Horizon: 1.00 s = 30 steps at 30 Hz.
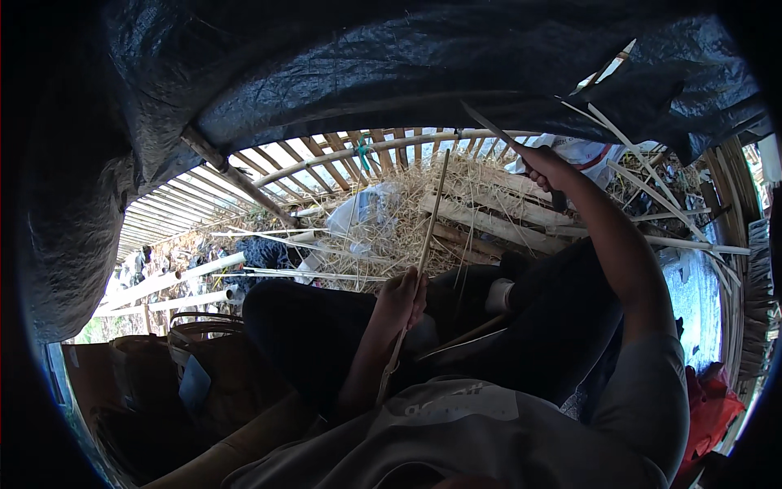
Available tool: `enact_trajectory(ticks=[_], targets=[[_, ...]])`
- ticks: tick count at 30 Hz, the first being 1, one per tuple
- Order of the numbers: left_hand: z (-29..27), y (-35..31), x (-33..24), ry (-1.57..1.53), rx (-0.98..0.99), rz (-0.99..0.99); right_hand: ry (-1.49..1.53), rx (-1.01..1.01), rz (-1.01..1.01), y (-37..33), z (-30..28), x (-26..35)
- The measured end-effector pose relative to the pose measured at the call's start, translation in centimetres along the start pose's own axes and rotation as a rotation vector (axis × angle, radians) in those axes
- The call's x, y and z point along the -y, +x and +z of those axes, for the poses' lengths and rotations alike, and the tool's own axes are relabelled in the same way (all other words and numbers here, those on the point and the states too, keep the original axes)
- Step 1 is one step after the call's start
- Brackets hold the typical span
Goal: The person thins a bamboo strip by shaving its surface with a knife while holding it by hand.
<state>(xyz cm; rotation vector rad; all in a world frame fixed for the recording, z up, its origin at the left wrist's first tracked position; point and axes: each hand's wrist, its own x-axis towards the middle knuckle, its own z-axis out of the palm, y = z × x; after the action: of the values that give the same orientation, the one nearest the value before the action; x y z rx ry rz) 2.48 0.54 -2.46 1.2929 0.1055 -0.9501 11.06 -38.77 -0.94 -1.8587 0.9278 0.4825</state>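
My left hand [397, 303] is closed round a long thin bamboo strip [433, 209], which slants up and away from my lap, its lower end near my shirt. Out to the far right, my right hand [544, 168] grips a knife [491, 126] by its dark handle. The blade points up and left, apart from the strip. Beneath both hands, pale shavings [407, 196] cover the ground in front of my folded legs. Split bamboo pieces [497, 220] lie among them, below the knife hand.
A dark tarp [391, 81] hangs low overhead. Beyond the shavings runs a slatted bamboo fence [318, 167]. Bamboo poles [179, 281] lie at the left, near brown cartons [130, 383]. Long strips [652, 173] lean at the right, and a red bag [710, 407] sits beside my right arm.
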Motion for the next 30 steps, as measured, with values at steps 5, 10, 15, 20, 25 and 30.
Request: enact_trajectory(ticks=[5,10,15,20,25,30], targets=[[0.8,0.1,0.1,-0.133,0.029,-0.032,0.439,0.261,0.060,-6.5,9.3,2.3],[0.5,-1.3,-1.2,-0.177,-0.003,0.013,0.412,0.236,0.025,-9.1,13.8,2.8],[1.1,-4.5,-3.7,-0.129,-0.137,0.081,0.507,0.357,0.008,-11.6,15.5,4.3],[2.6,-6.3,-6.4,-0.004,-0.287,0.176,0.652,0.582,-0.041,-16.0,14.1,5.9],[2.7,-5.6,-5.9,0.320,-0.374,0.349,0.606,0.489,-0.292,-17.3,13.7,7.5],[2.6,-5.3,-6.5,0.088,-0.117,0.208,0.779,0.553,-0.273,-16.3,11.2,8.5]])
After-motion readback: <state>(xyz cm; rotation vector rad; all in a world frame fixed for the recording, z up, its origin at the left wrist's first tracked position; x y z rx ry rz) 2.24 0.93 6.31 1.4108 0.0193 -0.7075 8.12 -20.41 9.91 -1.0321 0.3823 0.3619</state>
